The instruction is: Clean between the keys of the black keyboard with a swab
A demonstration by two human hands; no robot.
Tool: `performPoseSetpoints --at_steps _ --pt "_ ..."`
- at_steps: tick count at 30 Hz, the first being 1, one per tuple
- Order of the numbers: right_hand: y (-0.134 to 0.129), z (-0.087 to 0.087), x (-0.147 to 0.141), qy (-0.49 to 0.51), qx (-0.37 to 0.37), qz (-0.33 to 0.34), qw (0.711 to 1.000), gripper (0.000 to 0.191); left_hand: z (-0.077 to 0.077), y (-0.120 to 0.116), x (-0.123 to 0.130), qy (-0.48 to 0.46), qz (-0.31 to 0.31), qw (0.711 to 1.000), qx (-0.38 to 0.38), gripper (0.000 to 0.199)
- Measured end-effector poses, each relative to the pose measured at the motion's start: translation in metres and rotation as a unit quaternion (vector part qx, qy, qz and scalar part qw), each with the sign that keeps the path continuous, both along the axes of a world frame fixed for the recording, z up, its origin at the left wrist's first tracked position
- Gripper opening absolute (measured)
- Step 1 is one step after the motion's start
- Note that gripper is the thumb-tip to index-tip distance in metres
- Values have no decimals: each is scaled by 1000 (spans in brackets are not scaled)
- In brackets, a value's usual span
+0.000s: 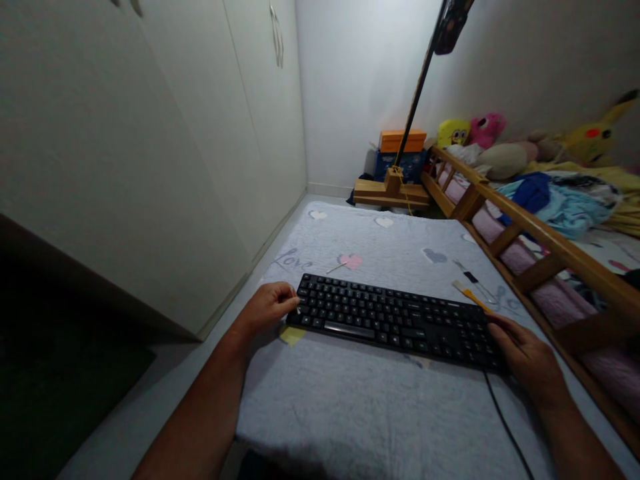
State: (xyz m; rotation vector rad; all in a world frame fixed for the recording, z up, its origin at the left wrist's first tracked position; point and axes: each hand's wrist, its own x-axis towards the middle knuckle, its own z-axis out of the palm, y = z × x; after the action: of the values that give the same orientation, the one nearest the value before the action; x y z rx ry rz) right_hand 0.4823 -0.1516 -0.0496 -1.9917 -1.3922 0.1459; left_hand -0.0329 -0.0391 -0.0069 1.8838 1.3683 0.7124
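A black keyboard [370, 313] lies at a slant across the cloth-covered table, its cable [505, 420] running off toward the near right. My left hand [270, 305] is at its left end, fingers pinched together by the edge keys. A tiny pale spot shows at those fingertips, too small to name. My right hand [527, 357] grips the keyboard's right end, thumb on top and the other fingers mostly hidden. From under the near left corner a yellow piece [293, 335] sticks out. Behind the keyboard lies a thin white stick [337, 267].
Beyond the keyboard's right end lie a yellow-handled brush [473, 295] and a slim metal tool with a black part [471, 277]. A wooden bed rail [520, 217] borders the right side, a white wardrobe [200, 133] the left. A pole on a wooden base [393, 188] stands behind.
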Motion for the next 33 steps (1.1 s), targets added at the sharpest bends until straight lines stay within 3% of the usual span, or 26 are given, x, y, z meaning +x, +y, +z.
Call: performPoseSetpoints --at_steps 8,21,33 --pt "1 -2 3 2 -2 -1 1000 53 4 -4 10 -7 -40 999 12 24" --pt "0 -3 4 6 -4 0 1000 54 -2 2 -4 46 24 998 30 22" --pt "1 -5 6 0 -7 4 1000 53 -3 3 -4 17 5 1000 18 28"
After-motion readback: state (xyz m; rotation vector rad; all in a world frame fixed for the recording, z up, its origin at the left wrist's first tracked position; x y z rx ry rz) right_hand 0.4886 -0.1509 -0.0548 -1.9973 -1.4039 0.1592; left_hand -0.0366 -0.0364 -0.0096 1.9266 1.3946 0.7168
